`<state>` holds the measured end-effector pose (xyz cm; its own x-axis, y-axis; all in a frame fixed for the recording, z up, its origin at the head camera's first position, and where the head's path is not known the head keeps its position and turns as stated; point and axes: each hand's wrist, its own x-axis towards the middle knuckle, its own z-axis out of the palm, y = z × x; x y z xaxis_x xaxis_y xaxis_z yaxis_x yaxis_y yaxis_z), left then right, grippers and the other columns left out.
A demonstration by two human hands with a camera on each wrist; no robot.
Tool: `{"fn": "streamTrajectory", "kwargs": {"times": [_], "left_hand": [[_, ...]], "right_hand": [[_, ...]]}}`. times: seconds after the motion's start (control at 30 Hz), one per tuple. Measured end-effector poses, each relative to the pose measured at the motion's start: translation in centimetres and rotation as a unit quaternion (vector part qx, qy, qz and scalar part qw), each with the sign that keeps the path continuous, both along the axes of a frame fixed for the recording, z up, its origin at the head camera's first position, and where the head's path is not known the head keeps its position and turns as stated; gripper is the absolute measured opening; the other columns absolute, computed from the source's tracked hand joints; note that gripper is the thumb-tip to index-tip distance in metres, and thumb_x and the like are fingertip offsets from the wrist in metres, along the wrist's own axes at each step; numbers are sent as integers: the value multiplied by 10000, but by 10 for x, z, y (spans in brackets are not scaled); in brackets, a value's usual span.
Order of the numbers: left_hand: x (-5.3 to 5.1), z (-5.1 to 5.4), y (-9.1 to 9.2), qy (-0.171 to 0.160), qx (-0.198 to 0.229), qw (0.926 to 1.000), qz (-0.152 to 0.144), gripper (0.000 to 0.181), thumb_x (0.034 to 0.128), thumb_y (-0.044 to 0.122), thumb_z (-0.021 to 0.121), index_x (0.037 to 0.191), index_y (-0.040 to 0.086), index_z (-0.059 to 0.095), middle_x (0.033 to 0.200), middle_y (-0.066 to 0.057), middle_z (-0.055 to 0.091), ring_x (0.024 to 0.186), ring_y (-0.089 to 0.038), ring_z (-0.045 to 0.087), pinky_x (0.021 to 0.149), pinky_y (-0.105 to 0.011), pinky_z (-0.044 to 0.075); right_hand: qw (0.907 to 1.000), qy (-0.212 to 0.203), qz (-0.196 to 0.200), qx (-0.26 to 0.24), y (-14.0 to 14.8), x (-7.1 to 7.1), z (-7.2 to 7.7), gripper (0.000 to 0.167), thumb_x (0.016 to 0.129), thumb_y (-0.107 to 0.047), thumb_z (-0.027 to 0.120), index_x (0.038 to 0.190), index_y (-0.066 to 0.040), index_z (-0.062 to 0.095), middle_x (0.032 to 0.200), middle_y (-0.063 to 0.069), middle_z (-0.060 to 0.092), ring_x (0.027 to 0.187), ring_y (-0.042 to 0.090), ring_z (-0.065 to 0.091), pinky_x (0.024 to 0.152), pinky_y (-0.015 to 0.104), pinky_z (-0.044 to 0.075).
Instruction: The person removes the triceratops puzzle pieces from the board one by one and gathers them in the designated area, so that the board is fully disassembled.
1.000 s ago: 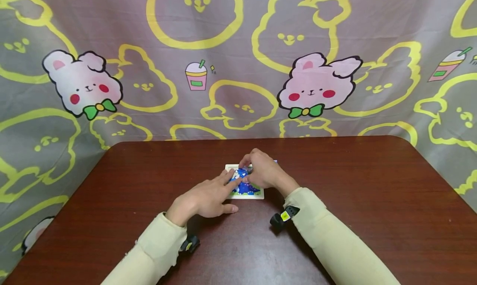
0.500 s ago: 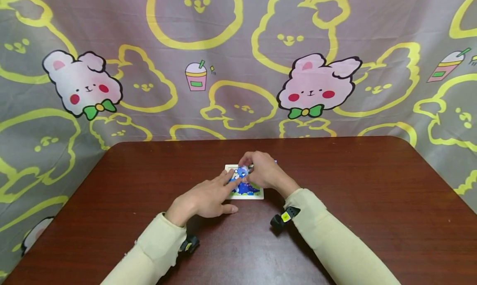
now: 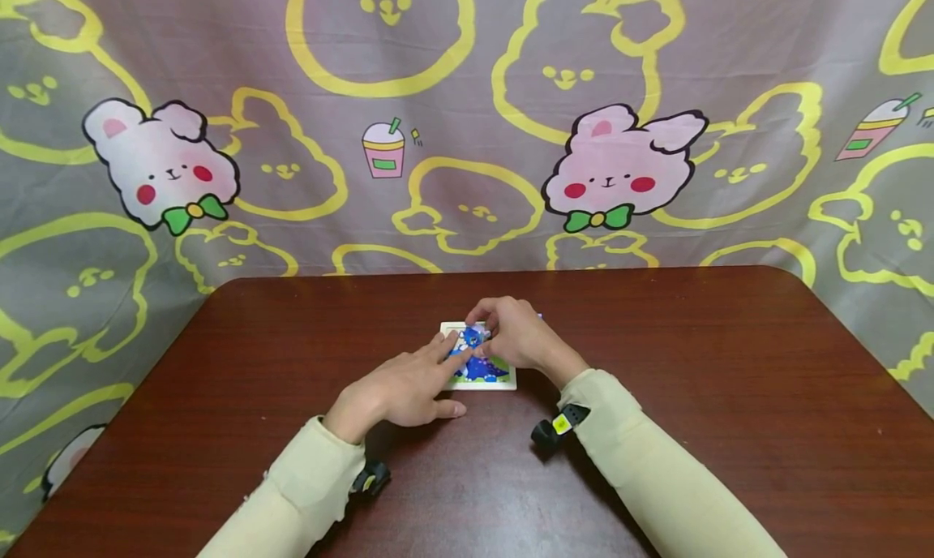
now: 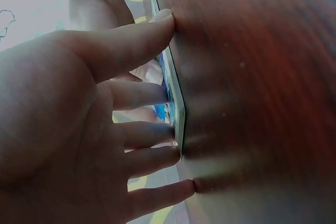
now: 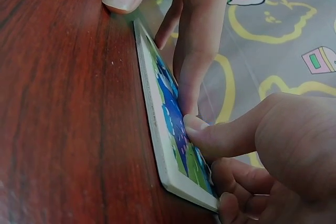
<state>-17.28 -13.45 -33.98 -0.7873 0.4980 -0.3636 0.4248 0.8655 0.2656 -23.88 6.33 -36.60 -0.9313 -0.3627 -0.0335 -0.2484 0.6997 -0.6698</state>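
Note:
A small jigsaw puzzle (image 3: 485,371) with a blue dinosaur picture in a white frame (image 3: 503,386) lies flat on the table. My left hand (image 3: 409,384) rests on its left side with fingers outstretched, some touching the picture and frame; the thumb lies off the near edge. My right hand (image 3: 521,335) reaches over from the right and pinches a blue puzzle piece (image 3: 474,336) with the dinosaur's face between thumb and index finger, at the upper part of the picture. In the right wrist view the right thumb (image 5: 197,124) touches the picture; the other fingers curl beside the frame.
A bit of something blue (image 3: 540,315) shows behind the right hand, mostly hidden. The brown wooden table (image 3: 693,363) reaches back to a patterned curtain (image 3: 467,120). Black cameras sit at both wrists.
The dinosaur-face piece has shifted in the right hand: half a second ago it looked tilted and paler, and now it lies flatter. The left hand has stayed put.

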Motion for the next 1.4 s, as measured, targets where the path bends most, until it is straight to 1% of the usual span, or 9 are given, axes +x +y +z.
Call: {"fn": "streamTrajectory", "kwargs": {"times": [0.27,0.33,0.43,0.53,0.67,0.83,1.03,1.23,1.4], "left_hand": [[-1,0,-1,7,12,10000,-4,803,1042,457,656,1705,241,258,1810,-81,106,1670,-346,152,1287,-607,296],[-1,0,-1,12,14,10000,-11,802,1042,456,657,1705,241,260,1811,-77,102,1672,-343,146,1287,-603,297],[-1,0,-1,17,11,10000,-31,796,1046,453,652,1705,243,257,1810,-83,101,1673,-340,138,1288,-601,295],[-1,0,-1,20,6,10000,-41,792,1044,453,655,1701,229,274,1809,-86,106,1674,-336,138,1286,-603,298],[-2,-1,-1,15,5,10000,-49,793,1042,451,659,1698,211,283,1811,-79,99,1674,-332,136,1282,-604,307],[-1,0,-1,-1,-1,10000,-59,805,1045,453,653,1705,225,252,1813,-66,83,1677,-327,124,1285,-593,307],[-1,0,0,8,-10,10000,-85,809,1045,461,651,1706,227,249,1814,-63,81,1677,-322,124,1286,-594,305],[0,0,0,17,-44,10000,-69,807,1047,466,645,1708,241,241,1813,-64,81,1674,-325,139,1283,-598,308],[1,1,0,13,-22,10000,-40,809,1043,464,651,1708,249,243,1813,-66,87,1673,-333,147,1281,-596,314]], "right_hand": [[9997,71,194,91,1,-1,0,267,844,-110,895,1089,-118,790,957,23,789,858,151,710,826,356,595],[9997,41,236,94,2,-2,1,262,851,-115,889,1094,-109,794,947,18,793,848,136,714,818,340,596],[9996,-53,271,97,3,-4,2,268,867,-149,880,1118,-102,797,978,21,797,870,139,716,831,341,597],[9994,-128,296,89,5,-4,3,258,904,-223,851,1131,-109,801,1036,23,803,918,151,707,863,355,590],[9995,-92,309,69,7,-5,3,247,947,-290,802,1126,-119,812,1076,20,808,963,169,693,885,368,575],[9996,-46,287,46,8,-4,2,228,960,-280,789,1126,-124,806,1099,29,802,1002,187,695,909,391,575],[9996,-70,263,-3,10,-4,1,246,957,-284,794,1136,-116,787,1134,51,793,1029,202,701,942,423,580],[9995,-171,247,-19,11,-4,2,271,952,-253,798,1176,-101,783,1165,68,787,1057,215,707,968,436,581],[9991,-252,337,46,11,-5,3,285,967,-235,782,1214,-93,772,1210,79,776,1106,230,700,1014,465,571]]}}
